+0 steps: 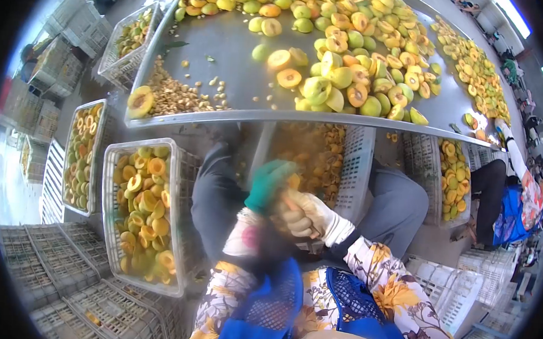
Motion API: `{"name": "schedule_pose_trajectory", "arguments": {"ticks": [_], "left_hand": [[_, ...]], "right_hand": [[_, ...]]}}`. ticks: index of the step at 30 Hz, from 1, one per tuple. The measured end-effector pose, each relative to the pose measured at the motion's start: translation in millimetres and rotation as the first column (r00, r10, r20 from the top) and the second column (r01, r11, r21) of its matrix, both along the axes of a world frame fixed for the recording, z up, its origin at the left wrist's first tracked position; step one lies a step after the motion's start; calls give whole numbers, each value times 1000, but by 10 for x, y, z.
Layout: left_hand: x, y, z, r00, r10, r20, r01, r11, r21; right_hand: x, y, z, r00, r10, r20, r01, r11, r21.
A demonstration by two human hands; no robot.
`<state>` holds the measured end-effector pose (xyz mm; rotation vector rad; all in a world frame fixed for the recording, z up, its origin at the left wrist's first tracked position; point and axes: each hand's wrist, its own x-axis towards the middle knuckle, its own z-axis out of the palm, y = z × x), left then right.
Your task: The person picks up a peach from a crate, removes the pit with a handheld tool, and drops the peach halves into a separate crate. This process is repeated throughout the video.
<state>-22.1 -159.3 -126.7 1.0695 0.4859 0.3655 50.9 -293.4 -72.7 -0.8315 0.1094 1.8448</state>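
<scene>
My left hand, in a green glove, and my right hand, in a pale glove, meet in front of my body, above a crate between my knees. Motion blurs the green glove. The pale-gloved fingers are curled closed. A bit of orange-yellow fruit shows between the hands; which one grips it is unclear. Below them the crate contains brownish-orange fruit pieces. Beyond, a metal table carries halved yellow-green fruits and a pile of pits.
A white crate of halved fruit stands at my left, with another crate behind it. Stacked crates fill the lower left. At the right are a fruit crate and a seated person near the table edge.
</scene>
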Motion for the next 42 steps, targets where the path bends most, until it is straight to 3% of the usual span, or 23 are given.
{"name": "schedule_pose_trajectory", "arguments": {"ticks": [2, 6, 8, 9, 10, 12, 13, 14, 15, 16, 17, 18, 19, 22, 24, 25, 27, 30, 34, 35, 38, 39, 42], "left_hand": [[-37, -37, 33, 960, 94, 264, -130, 984, 123], [-68, 75, 47, 844, 504, 185, -355, 783, -511], [-138, 337, 185, 733, 670, 120, -356, 528, -771], [-187, 404, 276, 763, 639, 94, -423, 604, -675], [-274, 386, 647, 796, 604, 47, -478, 674, -563], [-515, 491, 914, 821, 569, 43, -562, 819, -119], [-615, 594, 1034, 751, 657, 61, -655, 754, -50], [-771, 721, 1088, 670, 738, 79, -741, 671, 9], [-1095, 966, 979, 697, 712, 85, -650, 577, 494], [-1278, 1176, 1006, 752, 658, -38, -337, 433, 836], [-1461, 1386, 1036, 738, 669, -92, -4, 140, 990], [-1540, 1461, 1256, 672, 697, -250, 397, -54, 916], [-1544, 1482, 1390, 542, 757, -364, 728, -208, 653], [-495, 1561, 1496, 831, 521, -197, 328, -172, 929], [435, 1694, 1301, 895, 401, -194, 225, -31, 974], [910, 1717, 1377, 815, 407, -413, 417, 85, 905], [1678, 1887, 1049, 690, 577, -437, 476, 93, 875], [2144, 2325, 655, 753, 374, -542, 564, 60, 824], [2061, 2405, 859, 550, 236, -801, 809, 87, 582], [1861, 2323, 949, 633, 227, -740, 741, 100, 665], [1395, 2154, 1121, 731, 144, -667, 357, 753, 553], [1119, 2062, 1157, 906, 68, -418, 120, 906, 406], [512, 1346, 1464, 998, 62, 21, -63, 998, 16]], "right_hand": [[-139, 30, -81, 907, -52, -417, 136, 975, 174], [-365, 43, 232, 960, -105, -259, 158, 969, 191], [-376, -59, 417, 953, -41, 302, -3, 989, 147], [-324, -44, 207, 556, -166, 814, -19, 977, 213], [-279, -45, -52, -73, -267, 961, -44, 963, 264], [-76, -206, -332, -515, -11, 857, -81, 996, -36], [9, -273, -238, -557, -217, 802, -144, 976, 165], [62, -365, -365, -597, 139, 790, -60, 974, -217], [165, -456, -392, -667, 241, 705, -201, 853, -482], [363, -766, -1174, -640, 385, 665, -345, 630, -696], [392, -933, -1399, -653, 411, 636, -310, 621, -720], [452, -981, -1488, -668, 438, 602, -276, 605, -747], [451, -904, -1360, -642, 440, 628, -268, 638, -722], [346, -574, -843, -374, 369, 851, -226, 854, -469], [344, -484, -759, -373, 243, 895, -236, 909, -345], [332, -486, -761, -375, 198, 906, -178, 943, -280], [359, -551, -778, -371, 192, 909, -97, 965, -243], [433, -678, -732, -346, 110, 932, -45, 990, -133], [423, -711, -775, -298, 39, 954, -77, 995, -65], [448, -674, -765, -290, 6, 957, -103, 994, -38], [463, -618, -662, -287, 152, 946, -71, 981, -180], [488, -623, -695, -254, 135, 958, -84, 983, -160], [486, -562, -633, -199, -119, 973, -40, 993, 113]]}}
